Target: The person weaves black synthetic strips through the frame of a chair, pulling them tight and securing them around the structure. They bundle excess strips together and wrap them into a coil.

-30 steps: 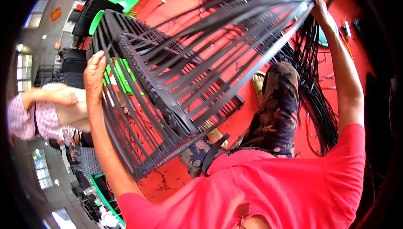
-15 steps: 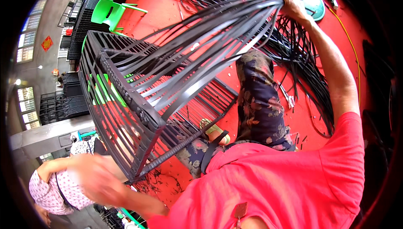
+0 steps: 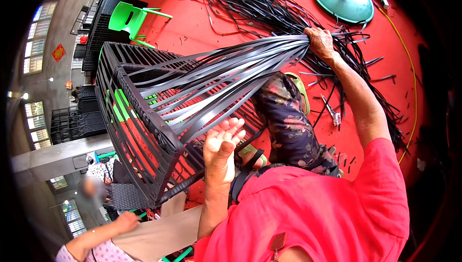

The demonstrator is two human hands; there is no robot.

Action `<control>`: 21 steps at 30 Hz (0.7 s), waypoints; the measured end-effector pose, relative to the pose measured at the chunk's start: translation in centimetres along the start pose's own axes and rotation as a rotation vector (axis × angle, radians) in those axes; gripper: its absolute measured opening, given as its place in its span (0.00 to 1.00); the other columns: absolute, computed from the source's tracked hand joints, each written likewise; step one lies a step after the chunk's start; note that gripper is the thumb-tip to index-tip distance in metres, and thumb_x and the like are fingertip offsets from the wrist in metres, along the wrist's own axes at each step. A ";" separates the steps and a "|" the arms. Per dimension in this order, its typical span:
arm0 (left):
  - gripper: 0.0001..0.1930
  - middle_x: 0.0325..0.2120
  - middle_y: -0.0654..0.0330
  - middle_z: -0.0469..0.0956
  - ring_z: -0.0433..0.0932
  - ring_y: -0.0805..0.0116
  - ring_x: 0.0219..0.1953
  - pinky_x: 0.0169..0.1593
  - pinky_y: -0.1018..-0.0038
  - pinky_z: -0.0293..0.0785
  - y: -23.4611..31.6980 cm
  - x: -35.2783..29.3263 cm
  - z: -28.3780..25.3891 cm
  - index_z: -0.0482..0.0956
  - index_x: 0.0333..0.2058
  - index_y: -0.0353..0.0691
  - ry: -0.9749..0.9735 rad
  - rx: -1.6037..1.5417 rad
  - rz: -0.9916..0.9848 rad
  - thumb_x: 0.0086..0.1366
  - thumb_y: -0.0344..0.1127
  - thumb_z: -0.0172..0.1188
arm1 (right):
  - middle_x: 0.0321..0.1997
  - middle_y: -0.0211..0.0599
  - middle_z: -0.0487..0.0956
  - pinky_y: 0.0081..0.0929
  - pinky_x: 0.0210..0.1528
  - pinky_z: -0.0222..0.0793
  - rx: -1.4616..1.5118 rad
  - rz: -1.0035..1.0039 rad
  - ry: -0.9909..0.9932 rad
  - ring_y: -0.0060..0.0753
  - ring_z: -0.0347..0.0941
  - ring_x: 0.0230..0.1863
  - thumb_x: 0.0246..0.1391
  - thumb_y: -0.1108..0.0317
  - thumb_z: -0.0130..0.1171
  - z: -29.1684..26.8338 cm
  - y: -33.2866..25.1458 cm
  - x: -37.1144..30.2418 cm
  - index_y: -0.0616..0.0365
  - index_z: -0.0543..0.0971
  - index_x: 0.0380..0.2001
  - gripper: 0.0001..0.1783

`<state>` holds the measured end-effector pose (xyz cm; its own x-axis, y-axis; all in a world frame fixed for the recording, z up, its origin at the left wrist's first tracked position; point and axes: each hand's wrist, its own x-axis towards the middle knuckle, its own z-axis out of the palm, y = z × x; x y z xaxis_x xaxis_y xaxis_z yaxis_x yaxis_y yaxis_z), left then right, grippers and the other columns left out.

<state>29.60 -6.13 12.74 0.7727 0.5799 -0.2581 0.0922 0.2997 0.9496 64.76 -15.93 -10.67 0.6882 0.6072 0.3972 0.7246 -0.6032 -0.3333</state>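
A black chair frame point(image 3: 179, 142), strung with spaced flat strips along its sides, leans on its side in front of me. From its wrapped bar a fan of long, flat black plastic strips point(image 3: 240, 60) stretches to the right. My right hand point(image 3: 320, 43), arm extended, is closed around the gathered strips at their far end. Just below the fan, near the frame's front corner, my left hand point(image 3: 221, 151) is raised palm up with its fingers apart, holding nothing. Past my right hand, a bundle of loose black strips point(image 3: 255, 12) spreads over the red floor.
A round teal stand base point(image 3: 332, 2) and a yellow cable point(image 3: 406, 65) are at the right. Scissors point(image 3: 331, 108) lie on the red floor beside my knee. A green chair point(image 3: 127, 19) stands at the far left. Another person's arm point(image 3: 103, 233) is at lower left.
My left hand has come from the lower left to beneath the strips. My right hand has lowered and drawn slightly inward, still gripping them. The other person has shifted lower.
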 end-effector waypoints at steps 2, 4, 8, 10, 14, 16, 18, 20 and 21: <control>0.46 0.56 0.51 0.58 0.59 0.52 0.59 0.57 0.57 0.59 -0.6 0.0 0.1 0.56 0.57 0.36 0.041 0.050 -0.028 0.45 0.51 0.70 | 0.26 0.31 0.76 0.40 0.36 0.61 0.024 -0.015 -0.001 0.36 0.73 0.35 0.46 0.67 0.50 1.1 0.0 -1.0 0.46 0.72 0.28 0.04; 0.47 0.57 0.52 0.57 0.55 0.54 0.61 0.59 0.57 0.55 -1.0 0.7 0.6 0.55 0.57 0.36 0.050 0.078 0.080 0.43 0.49 0.71 | 0.25 0.30 0.75 0.39 0.35 0.60 0.028 -0.025 0.009 0.36 0.73 0.34 0.46 0.67 0.50 2.1 0.0 -2.0 0.46 0.72 0.28 0.04; 0.42 0.51 0.60 0.63 0.59 0.64 0.57 0.61 0.56 0.50 -1.0 3.1 2.0 0.58 0.56 0.40 0.096 0.048 0.218 0.45 0.45 0.71 | 0.23 0.30 0.74 0.38 0.36 0.60 0.060 -0.043 0.019 0.35 0.72 0.33 0.46 0.68 0.50 4.0 -0.8 -4.6 0.46 0.71 0.27 0.03; 0.35 0.45 0.64 0.69 0.65 0.68 0.52 0.59 0.55 0.52 -0.9 4.1 2.3 0.63 0.54 0.43 0.173 -0.004 0.284 0.49 0.45 0.68 | 0.23 0.30 0.74 0.37 0.38 0.60 0.100 -0.052 0.001 0.35 0.72 0.33 0.45 0.69 0.51 4.6 -1.4 -6.6 0.47 0.71 0.27 0.04; 0.30 0.48 0.61 0.70 0.66 0.64 0.53 0.58 0.54 0.56 -1.0 3.7 2.0 0.65 0.53 0.41 0.211 -0.056 0.290 0.52 0.42 0.66 | 0.33 0.33 0.75 0.43 0.48 0.57 0.224 -0.112 -0.228 0.38 0.70 0.41 0.41 0.65 0.59 3.9 -2.6 -9.4 0.47 0.70 0.39 0.18; 0.29 0.48 0.60 0.70 0.67 0.63 0.53 0.57 0.54 0.58 -1.4 2.8 1.6 0.66 0.52 0.40 0.169 -0.043 0.307 0.53 0.40 0.65 | 0.52 0.37 0.66 0.56 0.54 0.53 0.123 -0.178 -0.434 0.43 0.60 0.55 0.29 0.63 0.70 1.7 -3.2 -8.9 0.46 0.61 0.55 0.46; 0.28 0.49 0.59 0.70 0.67 0.63 0.53 0.57 0.54 0.59 -1.5 1.9 0.7 0.66 0.51 0.39 0.192 0.042 0.256 0.53 0.39 0.65 | 0.60 0.40 0.58 0.61 0.55 0.53 -0.013 -0.197 -0.573 0.48 0.53 0.60 0.26 0.65 0.71 -1.6 -4.5 -6.7 0.47 0.55 0.60 0.54; 0.27 0.48 0.59 0.70 0.67 0.63 0.53 0.56 0.55 0.60 -1.6 1.3 -0.3 0.67 0.50 0.39 0.247 0.059 0.264 0.53 0.37 0.65 | 0.62 0.40 0.56 0.55 0.57 0.53 -0.089 -0.215 -0.346 0.46 0.53 0.62 0.25 0.66 0.69 -6.0 -7.0 -3.7 0.49 0.55 0.60 0.54; 0.27 0.49 0.60 0.70 0.67 0.64 0.53 0.56 0.56 0.61 -1.6 1.0 -0.9 0.67 0.50 0.39 0.277 0.070 0.264 0.52 0.36 0.66 | 0.63 0.42 0.55 0.50 0.59 0.52 0.226 -0.246 -0.274 0.46 0.53 0.62 0.26 0.65 0.70 -8.6 -8.3 -2.6 0.51 0.55 0.60 0.53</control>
<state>29.67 -5.31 10.77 0.5779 0.8155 -0.0322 -0.0375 0.0660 0.9971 56.58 -16.98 -1.57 0.4564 0.8519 0.2568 0.8373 -0.3137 -0.4478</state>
